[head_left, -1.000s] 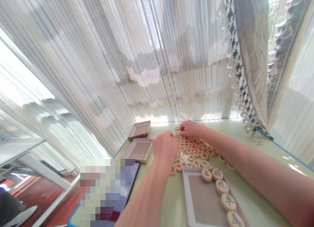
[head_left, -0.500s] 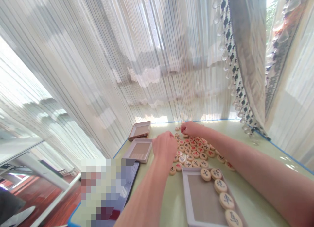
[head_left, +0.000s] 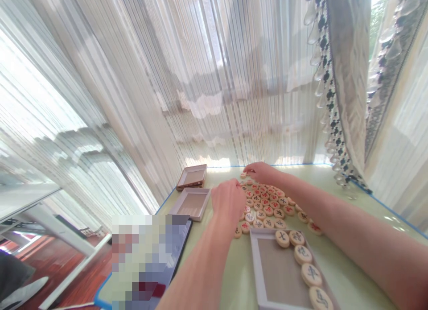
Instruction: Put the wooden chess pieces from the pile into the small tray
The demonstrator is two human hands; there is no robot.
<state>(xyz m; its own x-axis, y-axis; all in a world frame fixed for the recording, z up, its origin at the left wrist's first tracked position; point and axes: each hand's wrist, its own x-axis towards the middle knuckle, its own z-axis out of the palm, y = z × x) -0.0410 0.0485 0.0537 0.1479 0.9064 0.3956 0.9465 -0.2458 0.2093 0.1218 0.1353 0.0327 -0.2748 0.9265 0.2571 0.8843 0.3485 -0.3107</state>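
Note:
Round wooden Chinese chess pieces (head_left: 265, 203), with red or dark characters, lie in a loose cluster on the table. My right hand (head_left: 262, 172) reaches over the far side, its fingers stretched toward a single piece (head_left: 243, 175); the fingertips are at that piece's right edge. My left hand (head_left: 229, 197) is closed at the cluster's left edge, thumb side toward the pieces. What its fingers hold, if anything, is hidden. Close to me is an open shallow box (head_left: 254, 265), with several dark-lettered pieces (head_left: 302, 254) along its far and right sides.
A shallow box part (head_left: 204, 207) lies left of my left hand, with stacked brown-edged trays (head_left: 192, 176) behind it. A dark-screened device (head_left: 182, 243), partly blurred out, rests at the table's left. Sheer curtains (head_left: 214, 100) hang along the far edge of the green table (head_left: 234, 265).
My right hand has shifted slightly left toward the single far piece, and its fingers have stretched out from a closed shape. My left hand stays closed at the cluster. The view has turned slightly.

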